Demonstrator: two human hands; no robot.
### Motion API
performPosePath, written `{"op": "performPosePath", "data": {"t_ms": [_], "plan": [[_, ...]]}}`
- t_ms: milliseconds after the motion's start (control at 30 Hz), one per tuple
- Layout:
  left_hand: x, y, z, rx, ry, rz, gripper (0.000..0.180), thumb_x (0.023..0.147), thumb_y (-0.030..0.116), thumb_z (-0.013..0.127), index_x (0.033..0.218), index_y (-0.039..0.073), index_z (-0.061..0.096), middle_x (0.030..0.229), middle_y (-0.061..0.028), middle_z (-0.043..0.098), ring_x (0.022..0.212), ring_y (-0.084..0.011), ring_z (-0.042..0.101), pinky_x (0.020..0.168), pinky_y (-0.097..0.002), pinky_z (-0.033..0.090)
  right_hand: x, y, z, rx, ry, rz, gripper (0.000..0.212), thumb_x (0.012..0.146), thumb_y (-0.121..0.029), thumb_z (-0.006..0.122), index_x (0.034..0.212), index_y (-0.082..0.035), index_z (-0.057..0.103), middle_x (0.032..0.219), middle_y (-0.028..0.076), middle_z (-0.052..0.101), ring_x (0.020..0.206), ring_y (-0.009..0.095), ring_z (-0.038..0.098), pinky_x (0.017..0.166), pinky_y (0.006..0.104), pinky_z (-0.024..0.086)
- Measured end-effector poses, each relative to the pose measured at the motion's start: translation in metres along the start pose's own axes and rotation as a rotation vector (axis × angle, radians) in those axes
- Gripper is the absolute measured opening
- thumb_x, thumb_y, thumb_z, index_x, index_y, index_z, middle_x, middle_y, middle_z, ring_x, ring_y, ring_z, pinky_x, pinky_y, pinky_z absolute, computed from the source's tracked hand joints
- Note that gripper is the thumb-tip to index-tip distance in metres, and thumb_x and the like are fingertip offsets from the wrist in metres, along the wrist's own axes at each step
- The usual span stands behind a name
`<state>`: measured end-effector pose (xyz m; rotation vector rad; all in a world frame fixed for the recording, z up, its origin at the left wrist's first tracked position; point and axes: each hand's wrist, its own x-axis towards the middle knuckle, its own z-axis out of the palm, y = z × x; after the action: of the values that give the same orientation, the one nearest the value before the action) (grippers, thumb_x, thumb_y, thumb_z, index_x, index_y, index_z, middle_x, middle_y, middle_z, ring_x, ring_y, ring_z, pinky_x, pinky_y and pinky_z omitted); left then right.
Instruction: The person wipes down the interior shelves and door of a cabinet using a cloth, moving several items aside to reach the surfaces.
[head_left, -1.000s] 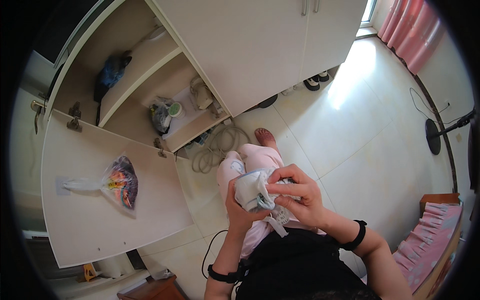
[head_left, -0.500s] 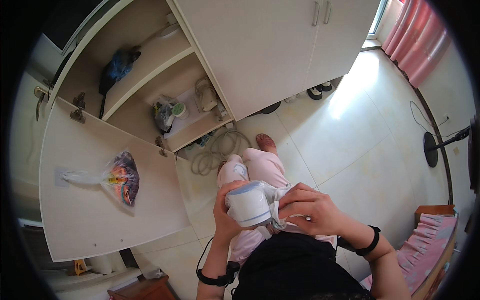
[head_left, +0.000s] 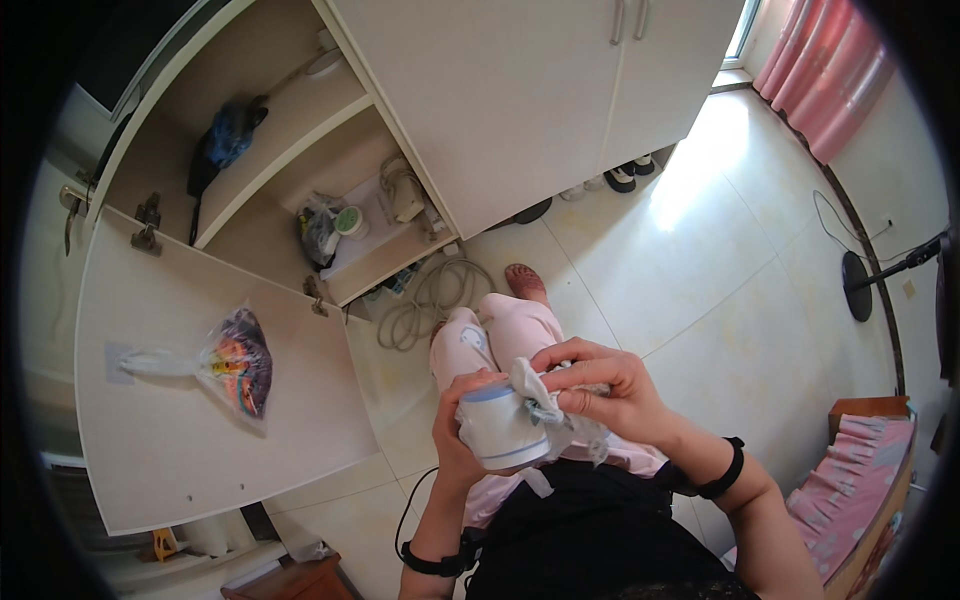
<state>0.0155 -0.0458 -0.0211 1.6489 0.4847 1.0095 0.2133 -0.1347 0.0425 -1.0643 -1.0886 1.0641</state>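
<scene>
White cylinder (head_left: 500,435) with blue bands — held above the lap of the pink trousers (head_left: 522,325). I see the left hand (head_left: 457,435) closed around its side; right hand (head_left: 612,398) — fingers pinching crumpled white wrapping (head_left: 527,382). Beyond the knees: coiled hose (head_left: 412,307), open cabinet (head_left: 255,235).

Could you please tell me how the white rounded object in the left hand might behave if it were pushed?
The white rounded object may roll if laid on its curved side. The crumpled wrapping at the right hand looks thin, so it would probably flop. It looks partly see-through, like plastic, so it might feel slippery.
</scene>
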Motion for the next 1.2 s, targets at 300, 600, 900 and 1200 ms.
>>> {"op": "performPosePath", "data": {"t_ms": [300,600,900,1200], "plan": [[-0.008,-0.012,-0.014,0.236,-0.039,-0.042,0.087,0.049,0.025,0.090,0.124,0.003,0.051,0.115,-0.0115,0.062,0.105,-0.0232,0.062,0.094,-0.0361,0.048,0.014,-0.010,0.008,-0.467,0.037,-0.166,0.024,0.077,0.002,0.072,0.100,-0.002,0.067,0.105,0.011,0.065,0.095,0.028,0.061,0.083,0.0342,0.050],[-0.010,-0.018,-0.019,-0.083,0.093,-0.299,0.090,0.048,0.021,0.091,0.126,0.003,0.050,0.120,-0.0101,0.060,0.109,-0.0213,0.060,0.096,-0.0361,0.048,-0.008,-0.012,0.008,-0.858,-0.224,-0.403,0.028,0.076,0.000,0.070,0.103,-0.002,0.065,0.106,0.009,0.062,0.097,0.027,0.056,0.087,0.0365,0.048],[-0.006,-0.016,-0.006,-0.406,0.243,-0.566,0.094,0.051,0.022,0.090,0.132,0.000,0.048,0.121,-0.0095,0.060,0.110,-0.0206,0.060,0.095,-0.0342,0.047,0.015,0.004,0.028,-0.442,0.141,-0.271,0.029,0.074,0.005,0.071,0.100,-0.007,0.073,0.107,0.010,0.065,0.094,0.026,0.062,0.080,0.0344,0.051],[-0.005,-0.012,0.002,-0.371,0.248,-0.651,0.069,0.065,0.004,0.075,0.129,0.002,0.051,0.116,-0.0082,0.060,0.104,-0.0195,0.060,0.091,-0.0325,0.048,0.006,0.014,0.028,-0.644,0.056,-0.412,0.037,0.069,0.006,0.069,0.104,-0.004,0.070,0.110,0.009,0.061,0.096,0.027,0.060,0.083,0.0366,0.051]]}}
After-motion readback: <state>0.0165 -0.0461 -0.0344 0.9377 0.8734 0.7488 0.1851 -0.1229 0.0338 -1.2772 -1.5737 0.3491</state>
